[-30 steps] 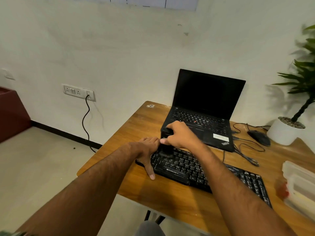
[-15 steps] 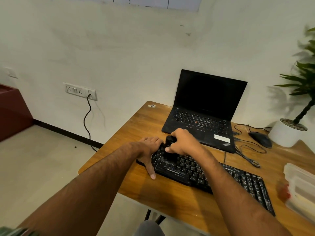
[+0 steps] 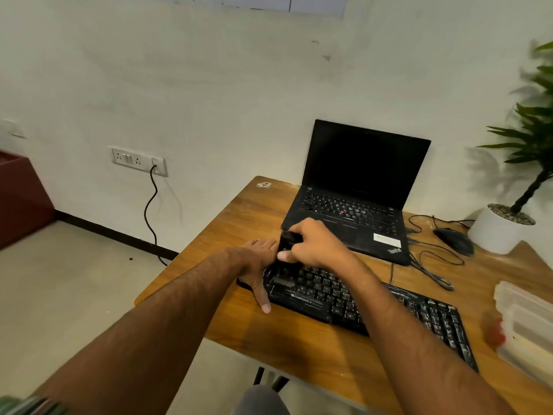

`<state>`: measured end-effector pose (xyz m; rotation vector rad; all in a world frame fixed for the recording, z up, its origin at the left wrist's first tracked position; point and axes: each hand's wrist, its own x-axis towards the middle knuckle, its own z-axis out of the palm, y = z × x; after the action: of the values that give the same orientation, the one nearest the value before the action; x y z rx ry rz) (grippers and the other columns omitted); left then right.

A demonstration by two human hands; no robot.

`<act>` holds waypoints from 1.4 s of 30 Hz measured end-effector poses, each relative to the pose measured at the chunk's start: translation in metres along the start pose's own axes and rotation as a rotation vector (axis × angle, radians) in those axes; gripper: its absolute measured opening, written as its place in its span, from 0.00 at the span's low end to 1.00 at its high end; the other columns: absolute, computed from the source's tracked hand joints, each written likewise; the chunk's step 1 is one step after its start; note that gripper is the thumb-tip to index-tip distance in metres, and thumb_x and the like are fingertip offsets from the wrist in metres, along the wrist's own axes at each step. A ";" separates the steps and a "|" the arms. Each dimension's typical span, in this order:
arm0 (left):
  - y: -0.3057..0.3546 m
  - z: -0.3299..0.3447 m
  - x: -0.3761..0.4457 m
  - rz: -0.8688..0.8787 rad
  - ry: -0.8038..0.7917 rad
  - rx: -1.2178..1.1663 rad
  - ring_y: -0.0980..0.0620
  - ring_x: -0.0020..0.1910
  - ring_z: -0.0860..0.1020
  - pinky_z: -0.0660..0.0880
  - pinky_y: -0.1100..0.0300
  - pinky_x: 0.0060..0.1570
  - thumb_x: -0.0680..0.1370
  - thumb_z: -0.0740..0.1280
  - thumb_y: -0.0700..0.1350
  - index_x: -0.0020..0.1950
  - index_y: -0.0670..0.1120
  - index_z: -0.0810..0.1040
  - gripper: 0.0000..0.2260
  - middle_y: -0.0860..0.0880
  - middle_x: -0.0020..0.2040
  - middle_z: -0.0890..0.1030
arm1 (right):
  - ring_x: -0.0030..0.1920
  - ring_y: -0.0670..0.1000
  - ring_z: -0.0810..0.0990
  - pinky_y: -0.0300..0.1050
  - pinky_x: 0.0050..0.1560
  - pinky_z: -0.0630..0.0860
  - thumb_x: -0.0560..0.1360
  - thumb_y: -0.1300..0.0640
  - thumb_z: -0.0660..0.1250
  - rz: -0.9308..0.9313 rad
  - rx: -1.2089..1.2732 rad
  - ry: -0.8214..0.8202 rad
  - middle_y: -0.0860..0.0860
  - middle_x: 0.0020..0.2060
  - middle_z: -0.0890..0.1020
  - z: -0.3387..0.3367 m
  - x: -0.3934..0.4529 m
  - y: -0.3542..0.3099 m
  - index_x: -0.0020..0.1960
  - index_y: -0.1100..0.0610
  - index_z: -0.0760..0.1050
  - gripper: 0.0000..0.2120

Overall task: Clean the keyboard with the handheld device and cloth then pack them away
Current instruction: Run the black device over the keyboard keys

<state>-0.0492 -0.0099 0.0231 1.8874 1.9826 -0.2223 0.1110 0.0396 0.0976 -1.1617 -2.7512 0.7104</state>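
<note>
A black keyboard [image 3: 374,304] lies slanted across the wooden desk [image 3: 245,223]. My right hand [image 3: 314,244] is closed around a small black handheld device [image 3: 287,247], whose lower end rests on the keys at the keyboard's left end. My left hand [image 3: 258,265] lies flat against the keyboard's left edge, fingers spread, thumb stretched along the desk. No cloth shows in view.
An open black laptop [image 3: 356,193] stands behind the keyboard. A black mouse [image 3: 453,241] with loose cable lies to its right. A potted plant [image 3: 505,226] stands at the back right. A clear plastic box [image 3: 526,324] sits at the desk's right edge.
My right hand slid the device from the laptop's front edge down onto the keyboard's left keys, then slightly back. My left hand stayed on the keyboard's left edge.
</note>
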 end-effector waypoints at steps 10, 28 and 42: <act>0.002 0.001 0.001 -0.030 -0.011 0.013 0.42 0.81 0.55 0.49 0.41 0.81 0.57 0.84 0.66 0.83 0.48 0.51 0.65 0.46 0.80 0.59 | 0.47 0.53 0.80 0.44 0.43 0.74 0.70 0.52 0.78 -0.030 -0.091 0.018 0.52 0.45 0.82 0.003 -0.005 -0.002 0.53 0.57 0.82 0.15; 0.005 -0.002 0.000 -0.018 0.005 0.014 0.42 0.80 0.56 0.49 0.42 0.81 0.58 0.84 0.66 0.84 0.47 0.49 0.66 0.47 0.80 0.59 | 0.43 0.51 0.82 0.44 0.38 0.76 0.71 0.54 0.78 -0.016 0.087 -0.081 0.52 0.43 0.84 -0.004 -0.016 0.007 0.51 0.54 0.81 0.11; 0.006 -0.003 0.000 -0.045 -0.010 0.015 0.43 0.80 0.57 0.51 0.40 0.81 0.58 0.84 0.65 0.83 0.48 0.48 0.66 0.47 0.80 0.60 | 0.46 0.50 0.82 0.45 0.44 0.79 0.71 0.53 0.78 -0.015 -0.007 -0.096 0.50 0.46 0.84 0.002 -0.025 0.016 0.54 0.54 0.82 0.14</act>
<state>-0.0440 -0.0083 0.0269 1.8486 2.0231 -0.2590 0.1391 0.0315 0.0918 -1.1353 -2.8397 0.7759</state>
